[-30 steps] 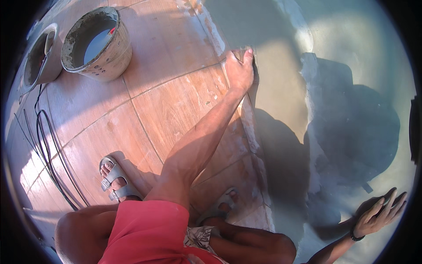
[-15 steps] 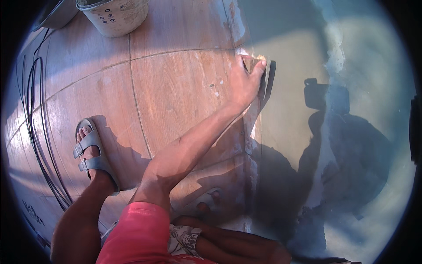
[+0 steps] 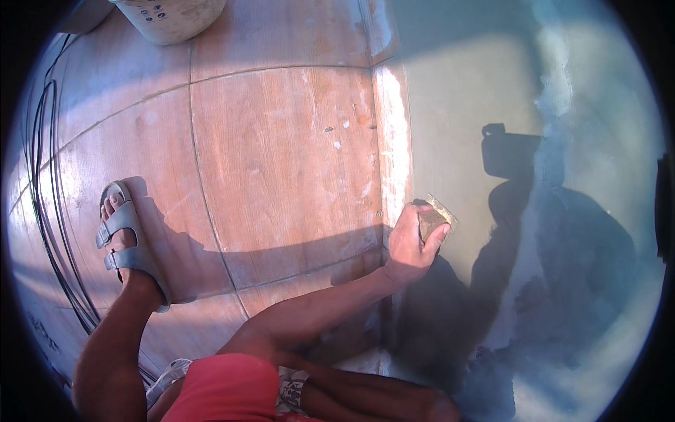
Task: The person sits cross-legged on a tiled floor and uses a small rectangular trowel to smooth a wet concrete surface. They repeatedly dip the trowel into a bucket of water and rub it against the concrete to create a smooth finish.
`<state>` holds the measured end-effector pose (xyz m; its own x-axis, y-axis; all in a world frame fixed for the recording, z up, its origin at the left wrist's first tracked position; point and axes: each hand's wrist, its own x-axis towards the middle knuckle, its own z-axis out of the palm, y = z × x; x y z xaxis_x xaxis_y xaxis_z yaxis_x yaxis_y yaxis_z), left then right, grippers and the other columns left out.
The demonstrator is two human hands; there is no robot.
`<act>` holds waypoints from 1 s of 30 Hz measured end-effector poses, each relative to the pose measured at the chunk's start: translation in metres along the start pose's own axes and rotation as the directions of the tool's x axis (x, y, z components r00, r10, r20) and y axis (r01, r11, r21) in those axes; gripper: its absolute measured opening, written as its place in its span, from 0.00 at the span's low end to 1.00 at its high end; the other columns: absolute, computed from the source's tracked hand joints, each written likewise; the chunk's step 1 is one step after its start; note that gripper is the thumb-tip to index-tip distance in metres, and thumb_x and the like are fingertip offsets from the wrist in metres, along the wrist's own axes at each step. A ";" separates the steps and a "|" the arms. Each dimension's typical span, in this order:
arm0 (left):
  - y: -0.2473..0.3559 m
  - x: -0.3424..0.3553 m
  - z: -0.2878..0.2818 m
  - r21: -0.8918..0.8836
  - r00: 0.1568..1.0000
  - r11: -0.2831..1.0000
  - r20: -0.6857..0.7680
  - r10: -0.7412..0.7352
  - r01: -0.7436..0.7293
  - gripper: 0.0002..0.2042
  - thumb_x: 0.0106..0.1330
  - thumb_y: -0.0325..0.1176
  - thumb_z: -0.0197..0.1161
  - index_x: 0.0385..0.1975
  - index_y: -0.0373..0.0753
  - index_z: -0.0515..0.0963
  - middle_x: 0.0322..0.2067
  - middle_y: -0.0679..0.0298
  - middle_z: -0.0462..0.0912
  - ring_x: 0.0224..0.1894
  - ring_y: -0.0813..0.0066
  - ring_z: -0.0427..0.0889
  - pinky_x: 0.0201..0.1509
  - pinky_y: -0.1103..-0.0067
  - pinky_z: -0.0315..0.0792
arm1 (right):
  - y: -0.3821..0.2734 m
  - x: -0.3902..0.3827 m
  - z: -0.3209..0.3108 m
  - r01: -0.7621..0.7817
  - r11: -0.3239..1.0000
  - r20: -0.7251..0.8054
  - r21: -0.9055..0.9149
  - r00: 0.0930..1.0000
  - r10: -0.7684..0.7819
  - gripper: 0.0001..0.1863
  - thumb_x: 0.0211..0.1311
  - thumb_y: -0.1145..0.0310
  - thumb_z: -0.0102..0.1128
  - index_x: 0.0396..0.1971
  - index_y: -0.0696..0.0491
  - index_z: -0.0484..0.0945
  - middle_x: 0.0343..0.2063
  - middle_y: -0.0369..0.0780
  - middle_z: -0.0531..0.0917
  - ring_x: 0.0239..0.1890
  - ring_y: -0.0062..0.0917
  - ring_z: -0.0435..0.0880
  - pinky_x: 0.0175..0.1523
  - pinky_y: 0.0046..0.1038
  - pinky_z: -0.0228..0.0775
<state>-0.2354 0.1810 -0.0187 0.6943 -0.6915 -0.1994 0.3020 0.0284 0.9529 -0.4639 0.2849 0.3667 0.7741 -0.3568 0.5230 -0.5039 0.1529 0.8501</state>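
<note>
My left hand [image 3: 412,246] grips a rough brown block [image 3: 436,219] with a pale, worn edge, like a hand float, against the smooth grey plastered surface [image 3: 457,105] at right, just beside a narrow tile strip [image 3: 390,133] marked with white residue. My fingers wrap over the block and my thumb lies on its near side; its underside is hidden. A dark shadow of my body falls across the grey surface. My right hand is out of view.
Wood-look floor tiles [image 3: 281,155] cover the left half. A dirty pale bucket [image 3: 169,17] and part of another container [image 3: 88,14] stand at top left. Black cables [image 3: 49,183] run down the left side. My sandalled foot [image 3: 126,253] rests on the tiles.
My left hand and the block have moved from the upper part of the tile strip down toward me along the grey surface. My right hand, seen at lower right earlier, has left the view.
</note>
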 end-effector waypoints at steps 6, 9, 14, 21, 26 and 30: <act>0.048 0.092 -0.005 -0.048 0.978 0.978 -0.051 -0.203 0.201 0.19 0.67 0.40 0.64 0.44 0.29 0.70 0.32 0.46 0.77 0.32 0.53 0.79 0.37 0.64 0.71 | 0.001 -0.003 0.004 -0.027 1.000 0.002 0.010 1.000 0.027 0.22 0.78 0.62 0.40 0.60 0.63 0.66 0.65 0.56 0.67 0.68 0.59 0.62 0.69 0.66 0.47; 0.062 0.055 0.011 0.064 0.989 0.989 -0.056 0.138 -0.134 0.20 0.66 0.38 0.66 0.45 0.29 0.70 0.21 0.56 0.75 0.23 0.72 0.75 0.30 0.73 0.70 | -0.008 0.001 0.001 -0.012 1.000 -0.003 -0.010 1.000 0.012 0.21 0.77 0.63 0.40 0.60 0.62 0.66 0.65 0.56 0.67 0.68 0.58 0.62 0.69 0.67 0.47; 0.041 -0.027 0.017 -0.023 0.910 0.910 0.012 0.414 -0.414 0.22 0.62 0.36 0.71 0.47 0.29 0.69 0.30 0.50 0.78 0.30 0.61 0.81 0.36 0.72 0.74 | 0.008 -0.010 0.011 0.000 1.000 -0.046 0.026 0.999 0.001 0.21 0.77 0.63 0.42 0.61 0.61 0.67 0.65 0.56 0.67 0.68 0.57 0.64 0.70 0.67 0.46; 0.091 0.030 0.023 -0.077 0.973 0.974 0.080 0.217 -0.211 0.22 0.63 0.36 0.70 0.46 0.29 0.68 0.35 0.47 0.77 0.36 0.53 0.81 0.41 0.67 0.75 | -0.007 -0.002 0.002 0.004 0.998 -0.002 -0.065 1.000 -0.005 0.20 0.77 0.63 0.43 0.59 0.61 0.68 0.64 0.56 0.69 0.67 0.57 0.65 0.70 0.67 0.46; 0.061 -0.001 0.012 -0.057 0.949 0.950 0.057 0.310 -0.306 0.22 0.62 0.34 0.71 0.47 0.29 0.68 0.35 0.47 0.76 0.36 0.56 0.80 0.39 0.67 0.74 | -0.001 -0.005 0.005 0.004 0.999 -0.011 -0.040 1.000 -0.004 0.20 0.77 0.63 0.43 0.60 0.60 0.67 0.63 0.57 0.69 0.67 0.56 0.66 0.70 0.66 0.48; 0.101 0.041 0.022 0.000 0.950 0.950 0.010 0.312 -0.312 0.24 0.57 0.32 0.74 0.47 0.28 0.68 0.38 0.50 0.76 0.36 0.52 0.79 0.40 0.68 0.74 | -0.001 -0.006 0.005 0.033 0.999 -0.001 -0.032 0.999 -0.033 0.21 0.77 0.63 0.43 0.60 0.62 0.66 0.64 0.58 0.67 0.67 0.56 0.65 0.68 0.63 0.53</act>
<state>-0.1912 0.1397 0.0741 0.7470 -0.6556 0.1104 0.0701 0.2428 0.9675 -0.4703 0.2826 0.3625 0.7904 -0.3610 0.4950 -0.4657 0.1709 0.8683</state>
